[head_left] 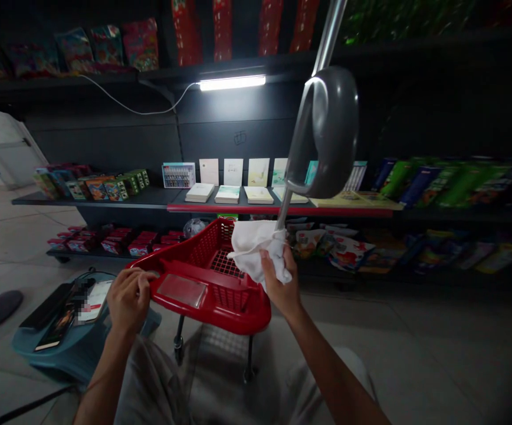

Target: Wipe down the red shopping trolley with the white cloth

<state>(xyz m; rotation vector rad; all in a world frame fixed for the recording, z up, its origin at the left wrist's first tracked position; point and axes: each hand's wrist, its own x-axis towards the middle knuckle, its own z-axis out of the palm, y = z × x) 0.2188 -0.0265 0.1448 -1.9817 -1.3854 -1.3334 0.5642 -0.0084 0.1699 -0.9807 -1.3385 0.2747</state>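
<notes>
Above red basket (pixel 238 319), right hand (pixel 282 284) gripping cloth (pixel 252 248)

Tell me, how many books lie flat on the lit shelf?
4 books, in a row behind the red basket: far left, next, third, and one partly behind the metal pole. The grey handle may hide more.

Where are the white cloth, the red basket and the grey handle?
white cloth (pixel 253 251), head view, middle of the bunched fabric.
red basket (pixel 233 319), head view, near front rim.
grey handle (pixel 338 127), head view, broad curved part.
</notes>
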